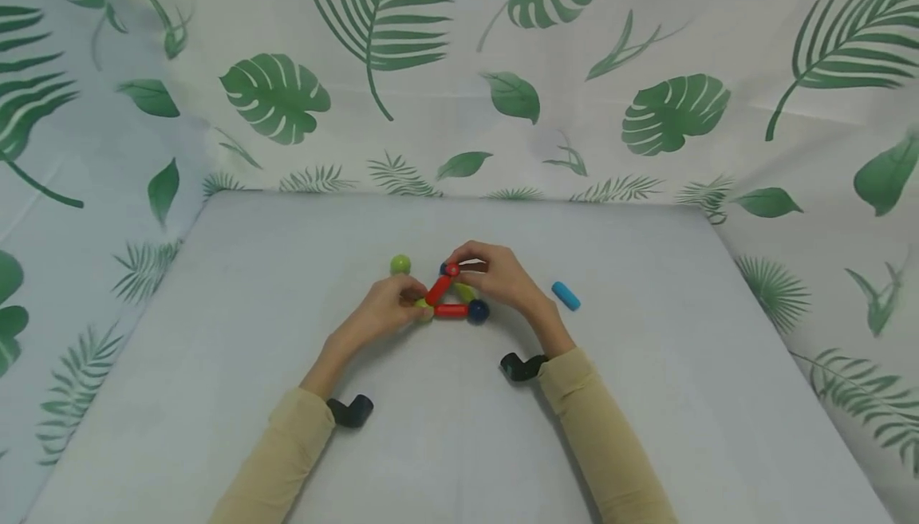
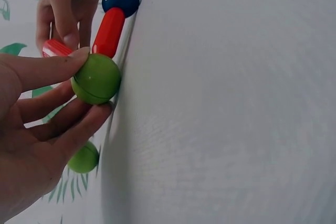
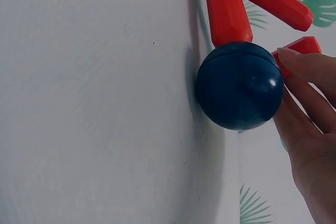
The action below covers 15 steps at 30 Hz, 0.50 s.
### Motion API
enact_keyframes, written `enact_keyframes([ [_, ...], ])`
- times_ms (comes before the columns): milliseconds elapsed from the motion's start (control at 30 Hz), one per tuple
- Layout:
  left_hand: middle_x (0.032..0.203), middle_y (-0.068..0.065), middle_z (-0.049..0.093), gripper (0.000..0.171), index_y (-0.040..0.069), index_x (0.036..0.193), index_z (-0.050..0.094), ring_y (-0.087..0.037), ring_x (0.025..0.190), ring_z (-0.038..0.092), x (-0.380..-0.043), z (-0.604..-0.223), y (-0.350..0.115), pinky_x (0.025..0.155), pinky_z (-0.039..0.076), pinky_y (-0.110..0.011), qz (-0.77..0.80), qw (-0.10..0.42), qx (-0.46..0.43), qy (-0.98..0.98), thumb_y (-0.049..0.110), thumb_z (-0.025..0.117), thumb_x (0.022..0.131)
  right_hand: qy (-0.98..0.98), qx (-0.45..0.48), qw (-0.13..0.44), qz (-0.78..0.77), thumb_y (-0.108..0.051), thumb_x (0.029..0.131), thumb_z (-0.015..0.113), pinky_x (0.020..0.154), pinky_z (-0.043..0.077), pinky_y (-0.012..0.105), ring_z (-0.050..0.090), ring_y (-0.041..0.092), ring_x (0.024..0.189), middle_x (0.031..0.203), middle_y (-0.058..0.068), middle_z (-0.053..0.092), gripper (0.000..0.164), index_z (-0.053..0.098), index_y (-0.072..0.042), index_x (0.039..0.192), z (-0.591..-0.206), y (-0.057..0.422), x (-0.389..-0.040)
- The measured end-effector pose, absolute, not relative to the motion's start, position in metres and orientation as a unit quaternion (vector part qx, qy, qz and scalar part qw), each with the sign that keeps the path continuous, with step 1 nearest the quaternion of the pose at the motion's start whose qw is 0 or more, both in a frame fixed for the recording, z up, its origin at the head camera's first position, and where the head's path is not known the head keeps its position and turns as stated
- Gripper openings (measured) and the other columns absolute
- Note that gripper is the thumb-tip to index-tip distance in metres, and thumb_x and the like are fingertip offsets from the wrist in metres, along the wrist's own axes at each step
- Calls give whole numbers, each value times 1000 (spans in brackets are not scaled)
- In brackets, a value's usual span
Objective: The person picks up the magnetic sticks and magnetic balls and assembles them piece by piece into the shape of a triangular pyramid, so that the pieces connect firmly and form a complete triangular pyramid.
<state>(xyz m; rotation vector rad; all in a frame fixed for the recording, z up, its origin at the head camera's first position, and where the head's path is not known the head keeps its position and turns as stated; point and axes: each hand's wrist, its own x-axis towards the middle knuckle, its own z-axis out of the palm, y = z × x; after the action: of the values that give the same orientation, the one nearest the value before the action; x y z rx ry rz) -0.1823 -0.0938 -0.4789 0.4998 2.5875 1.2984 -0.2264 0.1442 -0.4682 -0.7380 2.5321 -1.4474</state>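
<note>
My left hand (image 1: 384, 306) pinches a green ball (image 2: 97, 80) between thumb and fingers. A red rod (image 1: 451, 311) joins this ball to a dark blue ball (image 3: 239, 86) resting on the table. From the green ball a second red rod (image 3: 275, 1) slants up and away. Just right of that rod's upper end, my right hand (image 1: 497, 273) holds a small red piece (image 3: 299, 53) between thumb and fingers; its full shape is hidden. Behind the joined parts a yellow-green piece (image 1: 465, 293) is partly visible, and a bit of dark blue (image 1: 443, 269) shows beside the right fingertips.
A loose green ball (image 1: 400, 265) lies beyond my left hand. To the right of my right hand is a light blue rod (image 1: 565, 295). The white table (image 1: 459, 444) ends at a leaf-patterned cloth (image 1: 431, 125) at the back and sides.
</note>
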Motion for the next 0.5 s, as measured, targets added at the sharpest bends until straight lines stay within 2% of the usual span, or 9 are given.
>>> enact_keyframes([
  [367, 106, -12, 73, 31, -1, 113, 72, -25, 100, 70, -183, -477, -97, 91, 58, -40, 439, 103, 162, 878, 11, 82, 87, 857, -240, 69, -452, -4, 95, 71, 102, 55, 36, 68, 26, 119, 117, 7, 72, 23, 69, -9, 117, -465, 145, -225],
  [500, 106, -12, 73, 31, -2, 113, 71, -24, 99, 69, -182, -479, -97, 91, 57, -39, 441, 103, 159, 877, 11, 82, 86, 869, -237, 58, -430, -5, 95, 71, 101, 56, 39, 69, 28, 116, 121, 11, 72, 27, 68, -6, 122, -460, 155, -220],
])
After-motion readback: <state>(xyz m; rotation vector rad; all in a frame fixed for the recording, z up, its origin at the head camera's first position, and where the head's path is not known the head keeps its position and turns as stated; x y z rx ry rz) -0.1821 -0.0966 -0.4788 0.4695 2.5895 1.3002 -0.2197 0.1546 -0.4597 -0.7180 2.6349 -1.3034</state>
